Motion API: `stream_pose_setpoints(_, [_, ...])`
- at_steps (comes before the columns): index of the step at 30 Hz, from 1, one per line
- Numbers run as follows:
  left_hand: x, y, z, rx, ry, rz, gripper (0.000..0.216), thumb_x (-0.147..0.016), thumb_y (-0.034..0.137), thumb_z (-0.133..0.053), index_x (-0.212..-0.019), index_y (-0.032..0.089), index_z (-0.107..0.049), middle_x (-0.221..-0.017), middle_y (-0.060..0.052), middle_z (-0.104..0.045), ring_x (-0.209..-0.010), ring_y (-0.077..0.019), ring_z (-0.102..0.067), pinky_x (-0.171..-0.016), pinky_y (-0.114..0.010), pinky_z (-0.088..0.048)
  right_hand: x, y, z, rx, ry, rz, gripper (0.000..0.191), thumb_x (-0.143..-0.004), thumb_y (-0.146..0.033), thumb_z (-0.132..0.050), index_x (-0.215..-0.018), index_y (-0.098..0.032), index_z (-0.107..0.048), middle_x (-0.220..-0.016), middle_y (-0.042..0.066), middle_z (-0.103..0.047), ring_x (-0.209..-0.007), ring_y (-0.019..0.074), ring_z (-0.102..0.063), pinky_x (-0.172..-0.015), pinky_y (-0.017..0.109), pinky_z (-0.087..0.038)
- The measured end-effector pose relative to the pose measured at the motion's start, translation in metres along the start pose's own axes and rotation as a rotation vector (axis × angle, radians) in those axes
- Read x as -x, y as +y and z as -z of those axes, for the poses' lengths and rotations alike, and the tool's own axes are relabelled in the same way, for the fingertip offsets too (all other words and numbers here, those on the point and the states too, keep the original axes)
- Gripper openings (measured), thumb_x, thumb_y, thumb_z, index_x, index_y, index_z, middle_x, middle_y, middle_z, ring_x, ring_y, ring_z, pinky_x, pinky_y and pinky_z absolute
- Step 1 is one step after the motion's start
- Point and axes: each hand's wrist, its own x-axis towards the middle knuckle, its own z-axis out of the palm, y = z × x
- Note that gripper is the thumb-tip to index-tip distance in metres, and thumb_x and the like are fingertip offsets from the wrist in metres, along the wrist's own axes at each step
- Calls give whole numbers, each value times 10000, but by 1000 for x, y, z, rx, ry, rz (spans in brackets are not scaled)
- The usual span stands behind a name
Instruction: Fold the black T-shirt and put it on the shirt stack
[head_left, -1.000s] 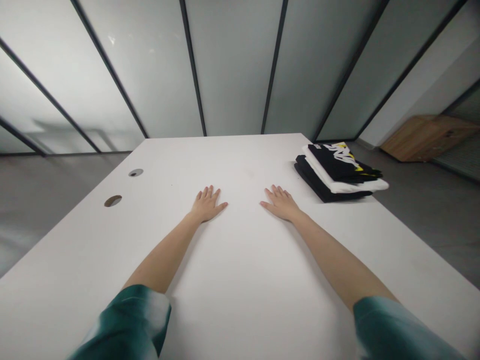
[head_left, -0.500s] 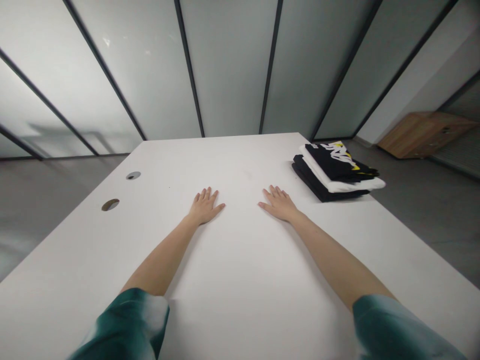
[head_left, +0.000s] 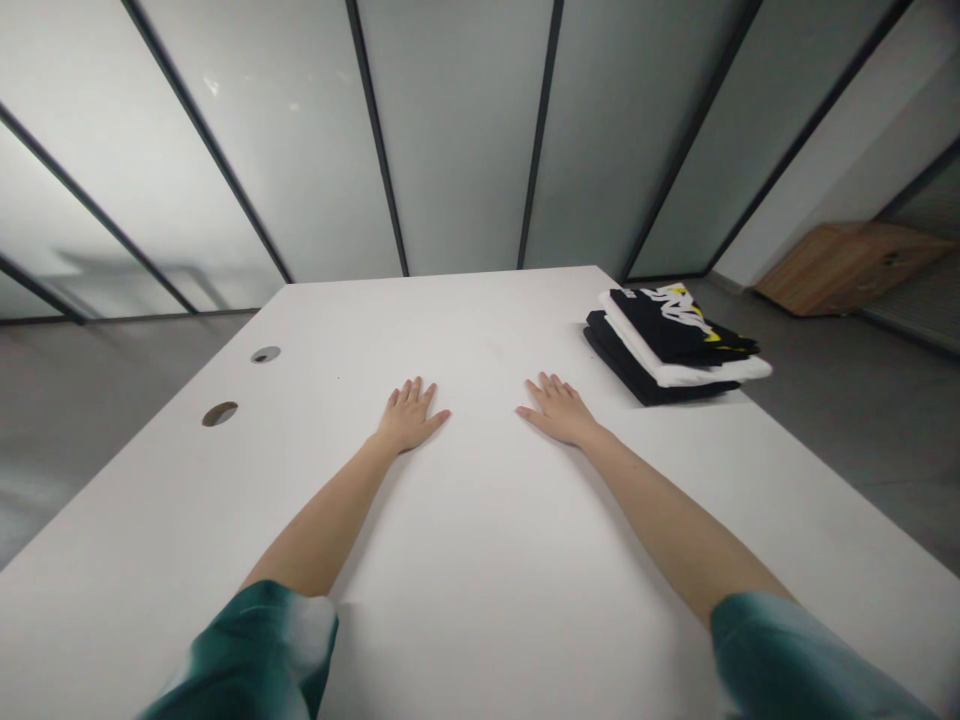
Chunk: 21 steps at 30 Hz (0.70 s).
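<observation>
Both of my hands lie flat, palms down, on a white table (head_left: 480, 600). My left hand (head_left: 407, 417) rests near the middle with its fingers stretched out and holds nothing. A short gap to its right, my right hand (head_left: 559, 410) lies the same way, open and empty. A stack of folded clothes (head_left: 675, 340), black and white with a yellow and white print on top, sits at the table's right edge, a little beyond and to the right of my right hand. My sleeves are green and white.
Two round cable holes (head_left: 220, 413) are cut into the table near its left edge. Frosted glass panels with dark frames stand behind the table. A wooden cabinet (head_left: 847, 265) stands on the grey floor at the far right.
Nothing has moved on the table; both hands stay flat where they were. Only the view has shifted slightly.
</observation>
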Motion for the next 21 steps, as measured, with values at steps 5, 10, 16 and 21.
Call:
stream_pose_setpoints(5, [0, 0, -1, -12, 6, -2, 795, -948, 681, -202, -1569, 186, -247, -1637, -141, -186, -1507, -325, -154, -1197, -475, -172, 0, 0, 0, 3, -8, -7, 836, -936, -694, -176, -1567, -152, -264, -1639, 163, -160, -1504, 338, -140, -1199, 479, -137])
stream_pose_setpoints(10, [-1, -2, -4, -6, 7, -7, 807, -944, 690, -186, -1571, 184, -241, -1640, -143, -177, -1509, -326, -145, -1199, -477, -171, -1, 2, -2, -6, 1, -2, 839, -932, -704, -177, -1569, -166, -260, -1642, 151, -158, -1505, 333, -139, -1200, 483, -131])
stream_pose_setpoints(16, [-2, -2, -4, -3, 4, -5, 807, -945, 690, -189, -1572, 184, -239, -1641, -146, -167, -1510, -326, -138, -1199, -482, -169, 0, -1, 0, 6, -1, -9, 827, -942, -689, -193, -1565, -151, -270, -1636, 170, -165, -1505, 330, -139, -1200, 471, -141])
stream_pose_setpoints(21, [-1, -2, -2, -3, 15, -9, 789, -950, 679, -211, -1569, 191, -249, -1636, -137, -186, -1505, -329, -160, -1195, -488, -182, 1, -2, 4, 10, -19, -19, 817, -948, -675, -211, -1568, -144, -263, -1637, 171, -160, -1506, 326, -134, -1203, 464, -136])
